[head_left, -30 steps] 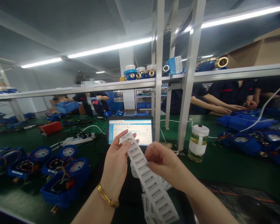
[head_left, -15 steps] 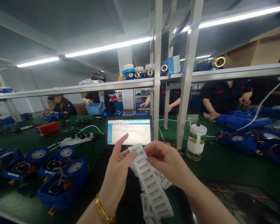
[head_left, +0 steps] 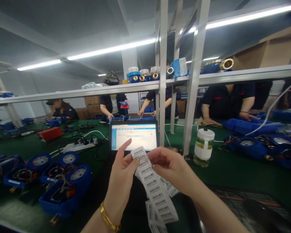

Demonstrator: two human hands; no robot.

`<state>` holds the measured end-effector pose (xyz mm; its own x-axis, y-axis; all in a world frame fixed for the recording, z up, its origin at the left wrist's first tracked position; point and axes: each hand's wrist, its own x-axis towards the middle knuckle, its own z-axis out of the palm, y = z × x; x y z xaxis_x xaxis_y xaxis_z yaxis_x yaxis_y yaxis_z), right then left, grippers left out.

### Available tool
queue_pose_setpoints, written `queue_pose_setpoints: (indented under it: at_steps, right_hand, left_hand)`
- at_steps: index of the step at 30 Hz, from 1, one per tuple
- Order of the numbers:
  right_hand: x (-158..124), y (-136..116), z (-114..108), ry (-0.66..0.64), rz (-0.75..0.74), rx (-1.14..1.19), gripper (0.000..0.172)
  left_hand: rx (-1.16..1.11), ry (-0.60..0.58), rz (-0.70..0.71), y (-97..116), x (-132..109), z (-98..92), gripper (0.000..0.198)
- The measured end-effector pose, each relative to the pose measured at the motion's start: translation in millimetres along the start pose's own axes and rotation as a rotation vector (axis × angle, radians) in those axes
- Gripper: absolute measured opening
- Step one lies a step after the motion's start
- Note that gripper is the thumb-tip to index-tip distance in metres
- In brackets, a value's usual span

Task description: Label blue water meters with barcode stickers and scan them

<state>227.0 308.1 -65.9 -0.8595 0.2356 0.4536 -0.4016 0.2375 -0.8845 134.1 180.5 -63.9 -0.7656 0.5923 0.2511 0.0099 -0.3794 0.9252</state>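
A long white strip of barcode labels [head_left: 153, 184] hangs between my hands, its lower part folded over on itself. My left hand [head_left: 123, 166] pinches the strip near its upper end with thumb and fingers, the index finger pointing up. On the strip's right edge, my right hand [head_left: 171, 166] is closed with thumb and fingertips together. Behind the hands stands a laptop [head_left: 134, 136] with a lit screen showing a web-like page; its keyboard is dark and mostly hidden by my hands and the labels.
Opened blue water meters [head_left: 66, 191] with wires lie at left, near a power strip [head_left: 80, 145] and a red box [head_left: 49, 133]. At right are a glass jar [head_left: 203, 148], a blue tray [head_left: 249, 125] and a dark mouse [head_left: 264, 210]. Metal shelf posts [head_left: 192, 97] rise ahead; co-workers sit or stand beyond.
The label strip has shifted slightly up and left, showing more of its top end. My hands keep their grip. Across the bench, co-workers have moved their arms and a blue bin has been lowered.
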Motion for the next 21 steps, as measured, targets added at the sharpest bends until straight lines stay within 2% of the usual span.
queue_pose_setpoints:
  at_steps: [7, 12, 21]
  right_hand:
    - [0.7, 0.7, -0.9, 0.011, -0.017, -0.007, 0.020]
    - [0.5, -0.1, -1.7, 0.045, -0.047, -0.027, 0.018]
    - [0.2, 5.3, -1.8, 0.113, -0.062, -0.134, 0.019]
  left_hand:
    - [-0.002, -0.021, -0.005, 0.0, -4.3, -0.1, 0.062]
    - [0.008, -0.102, -0.042, -0.5, -8.6, 1.0, 0.066]
    - [0.082, 0.025, 0.018, -10.5, -3.8, 1.6, 0.026]
